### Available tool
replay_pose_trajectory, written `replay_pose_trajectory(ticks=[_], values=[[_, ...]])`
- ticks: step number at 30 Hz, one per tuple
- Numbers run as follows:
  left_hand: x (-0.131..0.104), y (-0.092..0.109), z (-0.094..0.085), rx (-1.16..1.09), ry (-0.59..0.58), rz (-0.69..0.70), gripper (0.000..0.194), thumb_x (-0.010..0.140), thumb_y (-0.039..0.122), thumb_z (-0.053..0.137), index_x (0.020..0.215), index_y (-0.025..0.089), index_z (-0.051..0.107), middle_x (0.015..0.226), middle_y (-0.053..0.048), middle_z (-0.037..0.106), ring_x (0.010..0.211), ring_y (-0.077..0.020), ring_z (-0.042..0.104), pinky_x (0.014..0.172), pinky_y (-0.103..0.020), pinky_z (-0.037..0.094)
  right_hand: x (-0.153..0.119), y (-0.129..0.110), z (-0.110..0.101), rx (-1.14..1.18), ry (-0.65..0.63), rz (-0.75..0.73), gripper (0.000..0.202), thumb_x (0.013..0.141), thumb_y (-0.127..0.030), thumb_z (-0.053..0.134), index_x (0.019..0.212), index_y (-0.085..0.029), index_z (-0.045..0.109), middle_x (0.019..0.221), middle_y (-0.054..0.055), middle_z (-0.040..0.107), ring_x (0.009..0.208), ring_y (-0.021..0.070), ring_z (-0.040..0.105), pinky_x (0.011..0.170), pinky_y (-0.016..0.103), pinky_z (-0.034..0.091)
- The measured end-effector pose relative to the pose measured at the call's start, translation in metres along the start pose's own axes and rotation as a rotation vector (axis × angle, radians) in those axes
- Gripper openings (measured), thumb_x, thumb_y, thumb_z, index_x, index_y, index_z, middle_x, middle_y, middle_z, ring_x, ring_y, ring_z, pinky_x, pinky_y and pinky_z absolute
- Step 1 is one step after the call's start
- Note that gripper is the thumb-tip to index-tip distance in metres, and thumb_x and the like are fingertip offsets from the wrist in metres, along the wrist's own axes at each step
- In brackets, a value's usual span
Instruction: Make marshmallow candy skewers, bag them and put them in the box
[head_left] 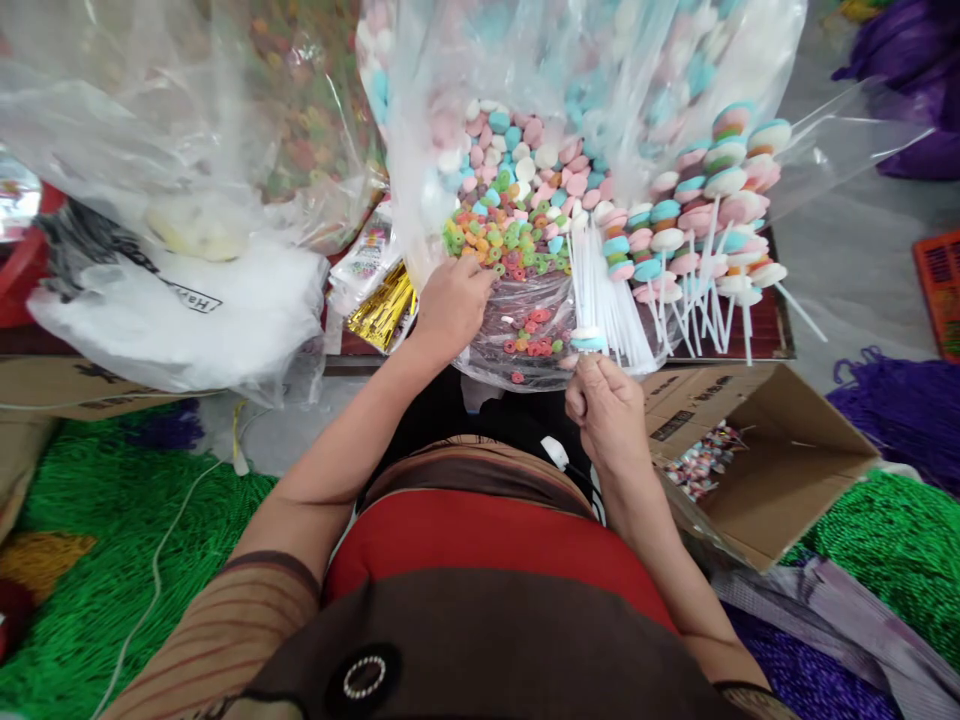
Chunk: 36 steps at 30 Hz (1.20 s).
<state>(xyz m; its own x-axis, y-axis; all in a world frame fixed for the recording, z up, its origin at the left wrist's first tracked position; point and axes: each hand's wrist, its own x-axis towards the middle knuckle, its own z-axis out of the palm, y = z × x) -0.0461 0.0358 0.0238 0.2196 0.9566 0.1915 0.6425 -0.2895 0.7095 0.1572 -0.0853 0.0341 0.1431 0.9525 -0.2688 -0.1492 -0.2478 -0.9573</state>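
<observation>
My right hand (609,400) is closed round a white stick near the front edge of the table, with a white and blue marshmallow (589,338) just above the fingers. My left hand (454,305) reaches into a heap of small ring gummies (487,235), its fingers bent and drawn together; what lies between the fingertips is hidden. Behind the gummies, pink, white and blue marshmallows (525,165) spill from a clear plastic bag (637,60). Loose white sticks (611,300) lie beside my right hand. Finished marshmallow skewers (724,210) are stacked to the right.
Gold twist ties (381,308) and printed packets (364,250) lie left of my left hand. A bag of white wrappers (180,320) covers the table's left end. Below right stands an open cardboard box (787,450) with small wrapped items. Green strands (180,520) cover the floor.
</observation>
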Motion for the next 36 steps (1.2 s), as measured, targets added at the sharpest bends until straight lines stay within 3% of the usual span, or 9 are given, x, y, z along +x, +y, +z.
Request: replay_pose_trajectory(ticks=[3,11,16,19,22,27,31,36], values=[[0.010,-0.012,0.002,0.092,-0.047,0.027,0.021,0.094,0.031,0.061,0.100,0.020,0.077,0.094,-0.011,0.069,0.113,-0.0325,0.062,0.103,-0.043,0.043,-0.001,0.002,0.000,-0.007,0.004,-0.002,0.044,0.089,-0.064,0.068,0.088,-0.020,0.066,0.045,-0.011,0.038,0.038,0.0060,0.028,0.040,0.021,0.019],[0.025,-0.020,0.004,0.209,-0.112,0.086,0.012,0.087,0.026,0.066,0.084,0.021,0.076,0.089,-0.011,0.067,0.109,-0.0334,0.061,0.102,-0.047,0.041,0.000,0.003,-0.013,-0.016,0.045,-0.019,0.044,0.089,-0.065,0.067,0.089,-0.021,0.066,0.046,-0.012,0.037,0.038,0.0062,0.027,0.039,0.022,0.019],[0.033,-0.021,0.005,0.167,-0.115,0.049,0.023,0.093,0.032,0.060,0.082,0.018,0.074,0.087,-0.011,0.065,0.114,-0.0323,0.063,0.107,-0.047,0.040,-0.001,0.006,-0.012,-0.001,0.050,-0.031,0.042,0.090,-0.062,0.068,0.090,-0.020,0.067,0.046,-0.011,0.038,0.039,0.0060,0.028,0.040,0.021,0.020],[0.027,-0.015,-0.001,0.013,-0.063,-0.003,0.017,0.088,0.032,0.067,0.081,0.020,0.076,0.088,-0.009,0.070,0.110,-0.0305,0.064,0.103,-0.043,0.044,0.000,0.009,-0.013,-0.029,0.024,-0.033,0.043,0.091,-0.063,0.067,0.090,-0.020,0.067,0.047,-0.011,0.039,0.039,0.0061,0.029,0.041,0.021,0.020],[0.017,-0.006,-0.005,-0.301,0.037,-0.135,0.012,0.082,0.034,0.076,0.080,0.021,0.078,0.084,-0.005,0.073,0.099,-0.0260,0.067,0.091,-0.035,0.049,0.000,0.008,-0.012,-0.062,-0.013,-0.021,0.043,0.092,-0.062,0.064,0.089,-0.019,0.068,0.046,-0.010,0.039,0.040,0.0060,0.028,0.042,0.022,0.020],[0.005,0.012,0.003,-0.768,-0.010,-0.369,0.037,0.075,0.056,0.084,0.079,0.019,0.078,0.068,-0.001,0.068,0.064,-0.0115,0.060,0.061,-0.023,0.047,-0.002,-0.004,0.000,-0.165,-0.112,-0.015,0.043,0.094,-0.061,0.062,0.085,-0.019,0.068,0.046,-0.009,0.042,0.041,0.0065,0.031,0.044,0.022,0.021],[0.000,0.025,0.010,-0.868,-0.019,-0.419,0.041,0.073,0.057,0.086,0.080,0.017,0.078,0.067,0.000,0.069,0.056,-0.0065,0.055,0.054,-0.020,0.043,-0.003,-0.010,0.009,-0.248,-0.182,-0.003,0.043,0.094,-0.059,0.060,0.084,-0.018,0.068,0.047,-0.009,0.040,0.042,0.0072,0.034,0.045,0.023,0.024],[-0.004,0.024,0.016,-0.885,0.033,-0.398,0.038,0.071,0.051,0.089,0.083,0.016,0.080,0.068,0.000,0.071,0.058,-0.0071,0.057,0.058,-0.020,0.046,-0.002,-0.006,0.009,-0.294,-0.156,-0.007,0.044,0.093,-0.060,0.059,0.086,-0.018,0.069,0.047,-0.009,0.038,0.043,0.0082,0.036,0.046,0.024,0.025]])
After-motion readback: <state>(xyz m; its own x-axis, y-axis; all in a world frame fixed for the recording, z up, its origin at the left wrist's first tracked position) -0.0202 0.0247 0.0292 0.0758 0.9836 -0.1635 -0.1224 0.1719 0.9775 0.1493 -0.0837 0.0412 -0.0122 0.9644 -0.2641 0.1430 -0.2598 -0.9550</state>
